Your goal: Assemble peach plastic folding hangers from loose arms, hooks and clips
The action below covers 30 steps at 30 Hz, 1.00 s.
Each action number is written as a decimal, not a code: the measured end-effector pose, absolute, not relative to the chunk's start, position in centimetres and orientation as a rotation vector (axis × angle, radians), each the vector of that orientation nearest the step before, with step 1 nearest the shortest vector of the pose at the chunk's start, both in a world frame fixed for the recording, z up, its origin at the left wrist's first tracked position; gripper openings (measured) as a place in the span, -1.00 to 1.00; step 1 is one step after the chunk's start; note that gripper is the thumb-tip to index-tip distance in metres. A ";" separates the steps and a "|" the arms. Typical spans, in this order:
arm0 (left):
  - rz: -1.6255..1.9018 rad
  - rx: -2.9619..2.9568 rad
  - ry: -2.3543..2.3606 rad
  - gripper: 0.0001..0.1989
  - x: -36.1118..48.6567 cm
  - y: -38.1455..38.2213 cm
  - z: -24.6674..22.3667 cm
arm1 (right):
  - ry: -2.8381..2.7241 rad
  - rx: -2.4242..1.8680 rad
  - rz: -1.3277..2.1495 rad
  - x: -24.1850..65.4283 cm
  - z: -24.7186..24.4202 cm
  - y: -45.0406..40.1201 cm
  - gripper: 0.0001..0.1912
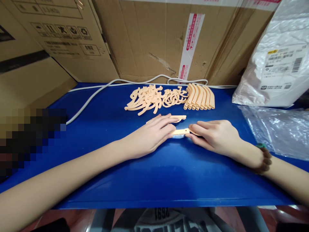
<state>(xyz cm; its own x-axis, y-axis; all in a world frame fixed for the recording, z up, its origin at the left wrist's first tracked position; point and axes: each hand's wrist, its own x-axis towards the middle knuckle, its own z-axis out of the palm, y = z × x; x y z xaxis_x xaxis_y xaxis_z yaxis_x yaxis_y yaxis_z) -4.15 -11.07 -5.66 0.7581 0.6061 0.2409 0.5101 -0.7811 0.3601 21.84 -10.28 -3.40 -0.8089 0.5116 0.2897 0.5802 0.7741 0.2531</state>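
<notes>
the cream piece should handle as light and fairly stiff, likely smooth plastic that might slip a little under dry fingers; it seems best pinched by its long sides near the holed end, gently, since slim parts could bend or crack; it looks narrow and pale, with a small dark hole towards its right end and a bluish patch, too unclear to name, along its lower edge; it lies between the hands, over the blue surface; the left hand has its grip closed about the piece's left part; the right hand has a narrow grip, pinching a thin strip at the holed end; a second cream piece shows just beyond, partly under the left fingers
</notes>
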 end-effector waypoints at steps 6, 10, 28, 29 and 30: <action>0.501 2.678 0.875 -0.73 -4.1 -11.1 -5.6 | -2.754 -0.842 -0.553 21.8 -3.3 -10.5 -0.56; 0.488 2.677 0.881 -0.73 -4.0 -11.1 -5.6 | -2.741 -0.810 -0.649 21.7 -3.3 -10.6 -0.59; 0.455 2.687 0.807 -0.73 -4.4 -10.8 -5.4 | -2.682 -0.699 -0.819 21.3 -2.9 -11.0 -0.61; 0.449 2.688 0.805 -0.72 -4.4 -10.8 -5.4 | -2.682 -0.693 -0.823 21.2 -2.9 -11.1 -0.61; 0.445 2.692 0.804 -0.72 -4.4 -10.8 -5.4 | -2.680 -0.692 -0.826 21.2 -2.9 -11.1 -0.61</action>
<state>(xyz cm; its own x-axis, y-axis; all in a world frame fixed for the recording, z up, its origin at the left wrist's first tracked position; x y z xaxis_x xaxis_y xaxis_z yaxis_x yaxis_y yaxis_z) -4.43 -10.77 -5.36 0.7958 0.5691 0.2070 0.4773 -0.7998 0.3640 21.16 -11.11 -2.89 -0.8553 0.3656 0.3670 0.5088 0.7261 0.4624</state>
